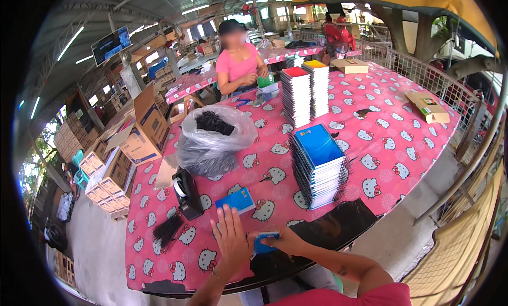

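- Two bare hands meet at the near edge of the desk (370, 147), which is covered in a pink cloth with a cartoon cat print.
- The left hand (232, 241) is raised with its palm flat and fingers spread and pointing away from the person; its grip is released and it holds nothing, though it stands right beside the small blue booklet (265, 242).
- The right hand (288, 241) comes in from the right, forearm crossing low over the desk edge, and its grip is clenched around the small blue booklet, fingers wrapped over its right end.
- That booklet sits just above the cloth, between the two hands, next to a black plastic sheet (333, 226) lying at the desk's rim.
- Another blue booklet (236, 201) lies flat on the cloth just beyond the left hand.
- A black tape dispenser (186, 194) stands to the left of it, with a bundle of black strips (168, 229) nearer the edge.
- A clear plastic bag (214, 142) sits open farther back, holding a dark heap of black pieces.
- A tall stack of blue spiral notebooks (317, 165) stands to the right of the bag; two more stacks (306, 91) rise behind.
- Open cardboard boxes (143, 131) stand at the left edge; their contents cannot be made out.
- Another person in a pink shirt (239, 62) sits at the far side.
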### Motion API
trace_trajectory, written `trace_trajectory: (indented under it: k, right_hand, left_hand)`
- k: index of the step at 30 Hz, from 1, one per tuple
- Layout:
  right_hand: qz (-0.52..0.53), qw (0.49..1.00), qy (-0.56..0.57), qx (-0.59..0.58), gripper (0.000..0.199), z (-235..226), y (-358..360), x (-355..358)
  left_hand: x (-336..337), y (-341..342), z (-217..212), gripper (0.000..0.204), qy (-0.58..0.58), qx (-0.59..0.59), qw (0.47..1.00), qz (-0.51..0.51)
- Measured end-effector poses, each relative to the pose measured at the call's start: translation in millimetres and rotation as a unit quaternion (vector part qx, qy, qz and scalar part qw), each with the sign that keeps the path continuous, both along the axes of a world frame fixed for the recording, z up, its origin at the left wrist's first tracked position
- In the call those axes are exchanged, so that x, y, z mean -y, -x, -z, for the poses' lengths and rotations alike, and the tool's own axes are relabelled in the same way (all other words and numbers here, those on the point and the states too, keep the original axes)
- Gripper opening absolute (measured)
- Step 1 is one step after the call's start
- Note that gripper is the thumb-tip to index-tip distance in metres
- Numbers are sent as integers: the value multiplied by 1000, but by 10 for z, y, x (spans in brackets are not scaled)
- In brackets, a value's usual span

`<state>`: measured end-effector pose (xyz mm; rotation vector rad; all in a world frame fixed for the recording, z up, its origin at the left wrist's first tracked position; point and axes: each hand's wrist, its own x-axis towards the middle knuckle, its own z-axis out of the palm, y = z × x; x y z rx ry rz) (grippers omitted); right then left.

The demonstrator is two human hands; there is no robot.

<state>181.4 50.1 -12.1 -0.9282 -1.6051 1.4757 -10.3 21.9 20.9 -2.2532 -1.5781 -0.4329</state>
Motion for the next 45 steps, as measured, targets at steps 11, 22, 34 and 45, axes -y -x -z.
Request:
trace_trajectory:
  k: [11,22,34,45]
  right_hand:
    - [-49,987,-150,3,29,355,44,-208]
    - [23,996,-79,17,28,134,119,-22]
    - [-20,995,-77,56,28,180,101,-59]
    - [42,998,-23,44,25,225,313,32]
  left_hand:
    - [-159,297,115,37,126,70,974,172]
    - [-28,26,87,79,68,98,991,62]
    - [-62,272,29,19,47,152,973,170]
    - [261,63,258,92,58,73,994,62]
